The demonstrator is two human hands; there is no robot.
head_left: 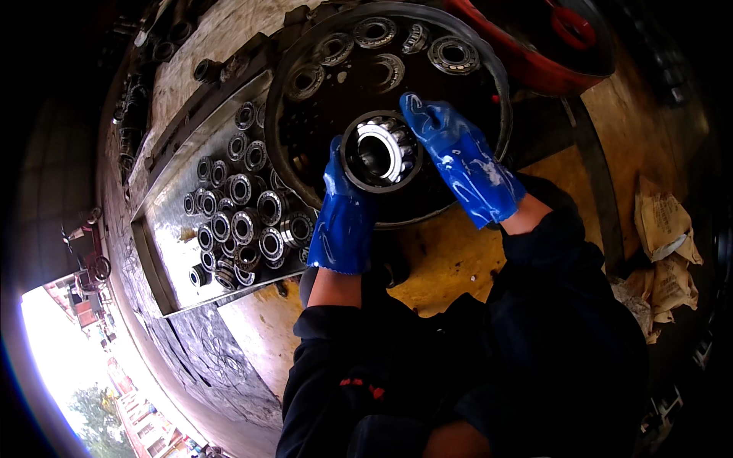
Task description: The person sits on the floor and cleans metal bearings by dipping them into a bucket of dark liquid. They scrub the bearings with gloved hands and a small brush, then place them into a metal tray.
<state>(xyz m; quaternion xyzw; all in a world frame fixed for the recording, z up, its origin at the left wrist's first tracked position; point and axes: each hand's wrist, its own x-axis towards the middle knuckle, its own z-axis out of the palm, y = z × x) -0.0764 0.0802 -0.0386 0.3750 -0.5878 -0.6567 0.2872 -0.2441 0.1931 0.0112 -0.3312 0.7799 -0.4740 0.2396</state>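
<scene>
Between my two blue-gloved hands is a large tapered roller bearing (398,143), its bright rollers and inner ring facing up inside a dark outer ring. My left hand (341,223) grips its left side, with most of the fingers hidden beneath. On the right edge, my right hand (464,162) holds it too; the glove's upper end sticks up past the rim, and its other fingers are partly hidden. Both gloves look wet, with whitish streaks. Below the bearing lies a wide round basin (500,91) with a dark inside. Several bearings (453,56) rest along its far side.
To the left, a metal tray (174,263) carries many smaller bearings (243,227). A red round container (534,65) stands at the far right. Crumpled brown paper bags (663,221) lie at the right. The yellowish stained surface (450,267) lies near me.
</scene>
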